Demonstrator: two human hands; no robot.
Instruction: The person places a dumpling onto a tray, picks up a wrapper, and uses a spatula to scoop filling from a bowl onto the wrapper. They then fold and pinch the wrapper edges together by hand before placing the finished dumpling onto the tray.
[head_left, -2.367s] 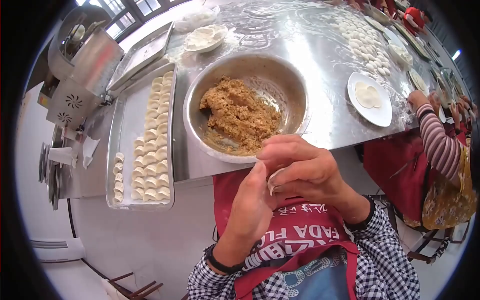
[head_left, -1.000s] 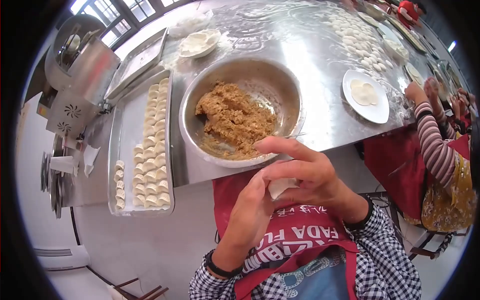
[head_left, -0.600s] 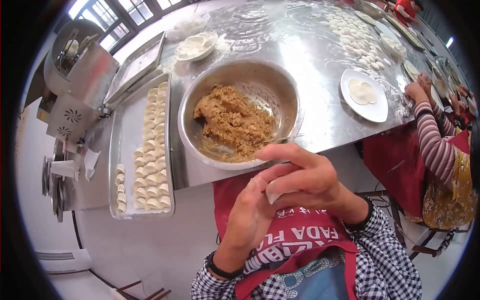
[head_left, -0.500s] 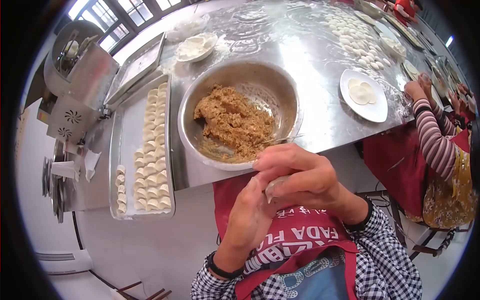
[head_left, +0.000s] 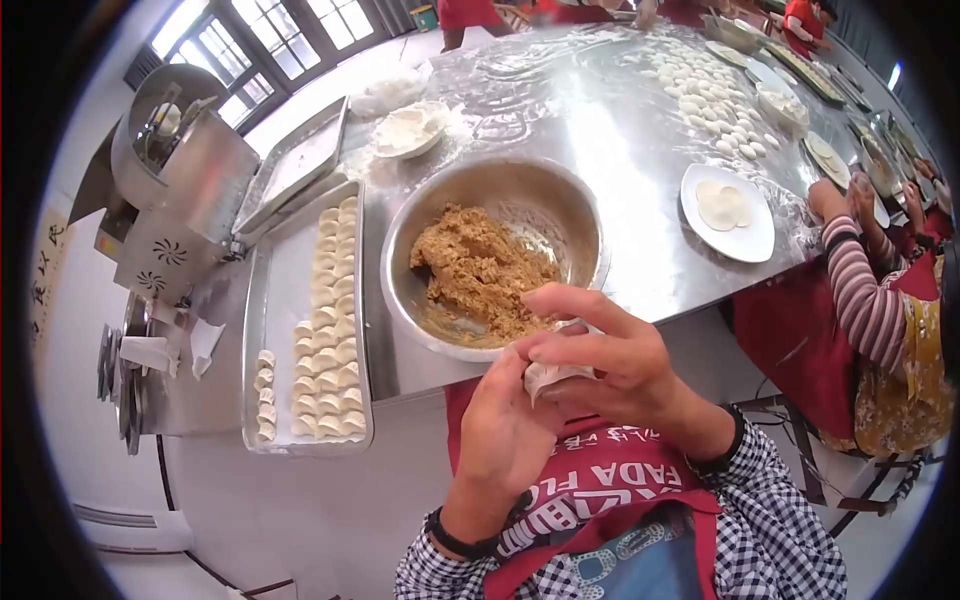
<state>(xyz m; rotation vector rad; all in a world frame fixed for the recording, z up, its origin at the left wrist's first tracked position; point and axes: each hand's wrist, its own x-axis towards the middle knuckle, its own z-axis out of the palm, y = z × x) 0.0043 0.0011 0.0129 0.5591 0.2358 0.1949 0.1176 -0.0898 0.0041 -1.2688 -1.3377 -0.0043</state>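
A pale folded dumpling is held between my two hands, in front of the red apron. My left hand cups it from the left, its thumb pointing up and most of its fingers hidden. From the right, my right hand grips the dumpling with bent fingers, the index finger raised above it. Just beyond my hands stands a large metal bowl of brown minced filling. A thin utensil handle by the bowl's near rim is mostly covered by my right hand.
A metal tray with rows of finished dumplings lies left of the bowl. A white plate with round wrappers is on the right. Flour fills a bowl behind. Dough pieces lie farther back. A co-worker's striped sleeve is at right.
My right hand's fingers have lifted and opened out a little, so more of the dumpling shows. The camera view has tilted up slightly, and the table things appear lower and farther right.
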